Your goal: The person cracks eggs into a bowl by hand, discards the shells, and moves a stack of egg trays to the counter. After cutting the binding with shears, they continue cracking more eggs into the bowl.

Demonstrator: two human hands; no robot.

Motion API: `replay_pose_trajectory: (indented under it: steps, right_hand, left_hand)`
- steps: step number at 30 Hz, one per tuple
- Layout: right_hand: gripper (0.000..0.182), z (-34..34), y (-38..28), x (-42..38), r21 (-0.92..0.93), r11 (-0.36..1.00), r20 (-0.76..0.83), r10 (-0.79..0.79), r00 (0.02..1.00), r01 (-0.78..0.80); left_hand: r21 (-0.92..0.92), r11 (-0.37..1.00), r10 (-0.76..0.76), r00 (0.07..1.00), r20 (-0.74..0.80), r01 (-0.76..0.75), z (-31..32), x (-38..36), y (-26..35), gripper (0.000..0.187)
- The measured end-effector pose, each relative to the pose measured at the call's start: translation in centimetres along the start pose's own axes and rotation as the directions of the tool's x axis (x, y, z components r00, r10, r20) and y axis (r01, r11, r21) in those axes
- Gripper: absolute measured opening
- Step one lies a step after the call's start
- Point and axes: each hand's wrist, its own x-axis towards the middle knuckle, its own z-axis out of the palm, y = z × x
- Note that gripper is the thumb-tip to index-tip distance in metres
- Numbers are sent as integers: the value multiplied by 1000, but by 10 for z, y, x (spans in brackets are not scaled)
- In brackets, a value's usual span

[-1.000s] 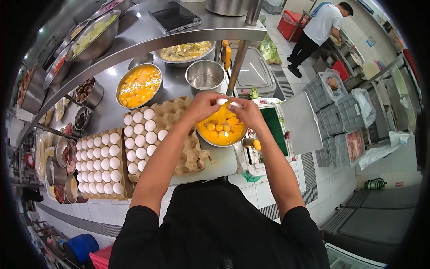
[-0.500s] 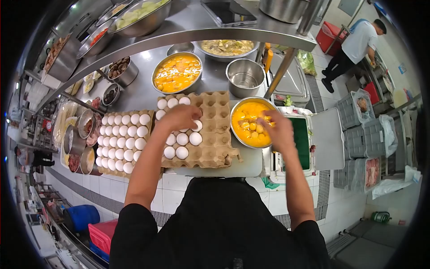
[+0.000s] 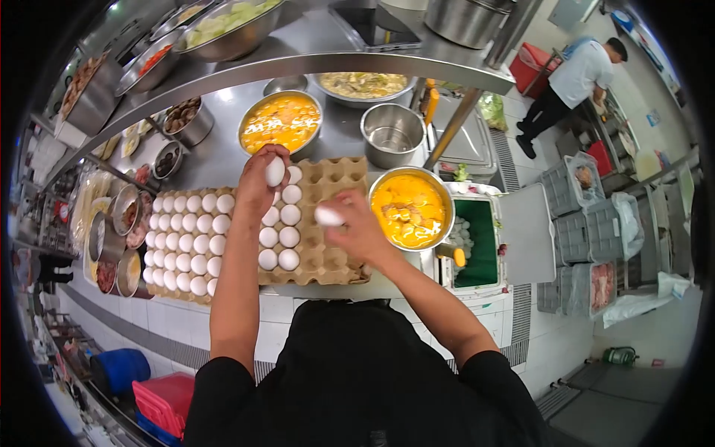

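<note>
My left hand grips a white egg above the back of the egg tray. Another white egg is between the fingers of my right hand, slightly blurred, over the tray's bare cups. White eggs stand in the left columns of this tray. To the right of my right hand is a steel bowl of cracked eggs with orange yolks. A second tray, full of eggs, lies at the left.
Behind the trays stand another bowl of egg and a steel pot. An overhead shelf crosses the counter. A green-lined bin holding eggshells is at the right. A person works farther off.
My left hand has risen off the tray with an egg. My right hand has moved left from over the bowl to the tray and now holds an egg. The view has shifted slightly.
</note>
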Motion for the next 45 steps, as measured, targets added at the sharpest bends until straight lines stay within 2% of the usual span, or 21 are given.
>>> replay_pose_trajectory:
  steps: [1,4,5,7,8,10,11,13,15,16,18,19,28,30,31,33,39,41,42,43,45]
  right_hand:
    - [42,-9,21,-1,-121,987,-241,-129,962,102]
    - [39,-71,74,2,364,916,-572,362,736,-168]
    - [30,-92,81,13,539,838,-660,483,575,-85]
    - [35,-122,96,28,658,751,-717,600,354,60]
    - [35,-129,101,37,654,754,-722,596,352,64]
    - [36,-136,122,45,743,649,-586,749,309,-162]
    - [36,-135,142,39,802,571,-390,724,569,-176]
    - [37,-141,133,31,842,529,-384,727,570,-107]
    - [37,-148,117,18,903,429,-321,719,616,-30]
    - [37,-151,108,11,903,428,-322,723,611,-31]
    - [34,-155,93,-3,930,268,2,678,735,-250]
    - [33,-152,95,-10,927,250,72,612,788,-279]
    - [35,-148,88,-16,720,409,284,564,776,-561]
    - [36,-149,88,-15,623,499,303,556,774,-602]
    - [36,-149,88,-16,624,496,304,556,773,-603]
    - [41,-151,85,-18,223,821,179,496,850,-526]
    - [45,-184,60,-27,-77,848,-12,525,851,-525]
    - [38,-213,46,-33,-282,758,-111,583,805,-588]
    - [40,-226,62,-46,-417,805,-181,381,907,-421]
    - [41,-231,69,-55,-549,724,-306,292,906,-418]
    - [42,-235,67,-64,-662,609,-422,179,889,-437]
  left_hand:
    - [-37,999,-33,999,26,34,5,3,-4,17]
    - [36,998,-48,998,27,47,45,8,-24,13]
    - [111,989,-106,993,48,101,58,12,-29,16]
    - [196,977,-112,984,137,84,87,29,-47,22]
    - [199,976,-125,973,193,85,104,36,-54,24]
    - [204,975,-137,958,253,85,139,47,-60,26]
    - [306,952,-123,950,287,30,155,52,-62,28]
    - [400,916,-113,937,332,-32,178,63,-72,31]
    - [551,762,76,892,446,-340,189,72,-84,38]
    - [550,764,70,891,448,-337,193,73,-86,38]
    - [503,737,113,816,567,-452,198,74,-89,43]
    - [474,811,-29,786,617,-342,199,76,-88,41]
    - [702,621,-81,862,500,-349,175,45,-99,41]
    - [665,576,90,845,527,-476,168,44,-106,36]
    - [666,576,87,846,526,-474,163,45,-108,36]
    - [660,427,110,760,640,-618,156,46,-106,34]
    - [698,442,9,781,625,-564,183,43,-94,44]
    - [621,505,89,752,653,-599,222,41,-109,47]
    - [545,555,173,728,663,-628,243,40,-117,51]
    - [537,559,172,722,670,-631,260,44,-133,51]
    - [508,829,-55,871,488,-232,284,58,-169,59]
